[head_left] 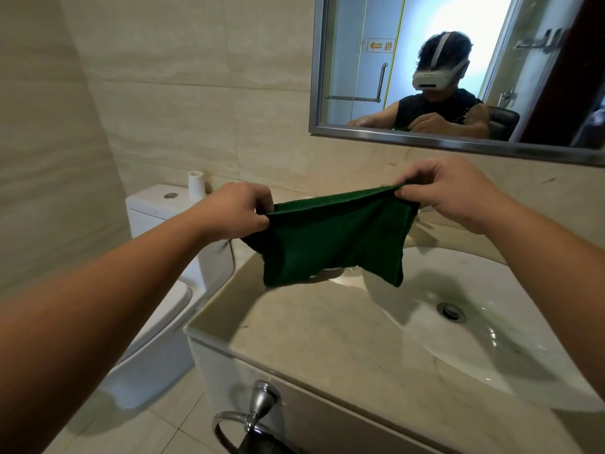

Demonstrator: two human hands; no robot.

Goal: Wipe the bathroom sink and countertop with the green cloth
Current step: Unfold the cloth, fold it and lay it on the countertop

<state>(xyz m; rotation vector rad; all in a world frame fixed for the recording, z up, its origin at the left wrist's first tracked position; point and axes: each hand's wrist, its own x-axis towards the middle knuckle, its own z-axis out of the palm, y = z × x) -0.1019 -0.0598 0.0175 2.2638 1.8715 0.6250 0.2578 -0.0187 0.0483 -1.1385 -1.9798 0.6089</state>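
Your left hand (242, 209) and right hand (448, 191) each pinched a top corner of the green cloth (330, 244), stretching it flat above the worktop's (311, 339) back edge, likely for folding.

— How's the light?
— Soft, even, fairly dim; brightest is the white glow in the mirror (458, 31).
— Glare, blur?
— Small glints in the wet sink (491, 337). My forearms (98, 290) stretch and soften at the edges; walls (49, 158) bow.

Dark green cloth (330, 240) hangs stretched above beige countertop (311, 339) and white sink (510, 283).
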